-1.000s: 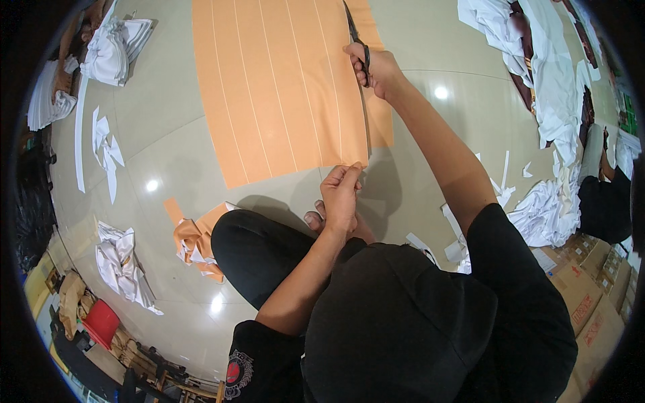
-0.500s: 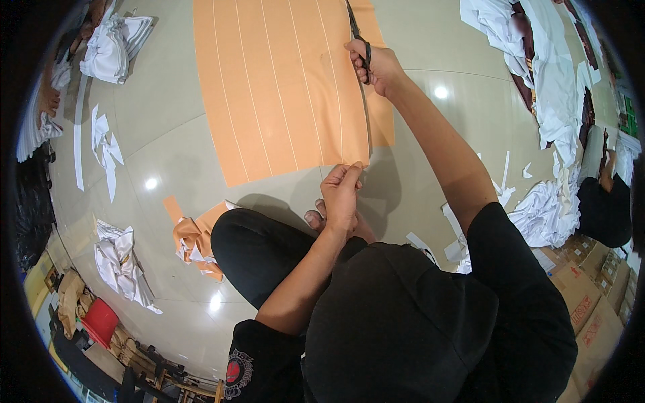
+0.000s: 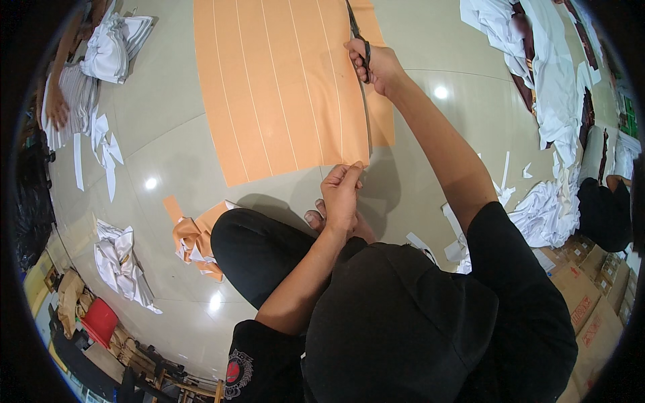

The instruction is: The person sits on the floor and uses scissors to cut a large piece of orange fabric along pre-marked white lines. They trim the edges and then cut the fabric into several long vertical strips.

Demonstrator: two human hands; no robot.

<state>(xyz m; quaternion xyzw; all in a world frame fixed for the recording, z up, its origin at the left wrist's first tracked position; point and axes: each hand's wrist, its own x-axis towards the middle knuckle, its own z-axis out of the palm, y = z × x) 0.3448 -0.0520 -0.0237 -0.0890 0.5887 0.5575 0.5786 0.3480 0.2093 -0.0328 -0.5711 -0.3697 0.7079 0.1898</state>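
Scissors [image 3: 358,35] in right hand [image 3: 377,65]

Glossy pale beige tiled floor [image 3: 154,127] mirrors round ceiling-light glints [image 3: 441,92]; heaps of white cut fabric [image 3: 537,74] lie around, brown cardboard boxes [image 3: 591,295] stacked at right

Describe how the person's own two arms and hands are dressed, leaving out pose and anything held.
Both forearms are bare from the short sleeves down. The left hand and right hand wear no gloves, and no rings, watch or bracelets show. The top is a black short-sleeved shirt; its left sleeve bears a round red and white emblem. Nothing is taped or wrapped on either arm.
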